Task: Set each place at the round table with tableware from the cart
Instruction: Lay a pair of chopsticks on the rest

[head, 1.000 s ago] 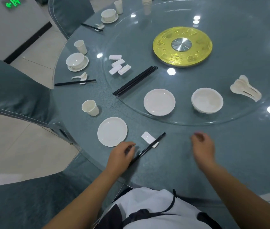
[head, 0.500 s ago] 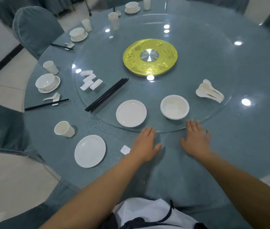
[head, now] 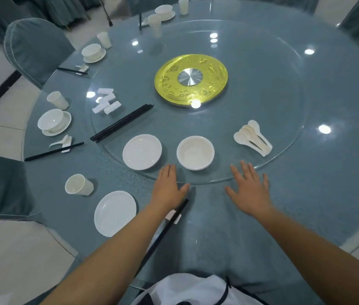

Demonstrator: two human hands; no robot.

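Observation:
My left hand (head: 169, 186) and my right hand (head: 250, 188) lie flat with straight fingers at the near rim of the glass turntable (head: 284, 106), holding nothing. Just beyond them on the glass sit a white plate (head: 142, 151) and a white bowl (head: 195, 152). At the near place lie a white plate (head: 115, 212), a cup (head: 78, 184) and black chopsticks (head: 163, 234) on a white rest (head: 173, 216), partly under my left forearm. A stack of spoons (head: 253, 137), a bundle of chopsticks (head: 122, 123) and spare rests (head: 107, 103) also lie on the turntable.
Set places with bowl on saucer (head: 54, 123), cup (head: 58, 100) and chopsticks (head: 54, 151) line the table's left edge. A yellow disc (head: 190, 79) marks the centre. Covered chairs (head: 35, 49) stand around the left side. Stacked cups (head: 154, 24) stand at the far rim.
My left hand let go of the near chopsticks and both hands moved forward to the turntable's near rim. The view has shifted, showing more of the table.

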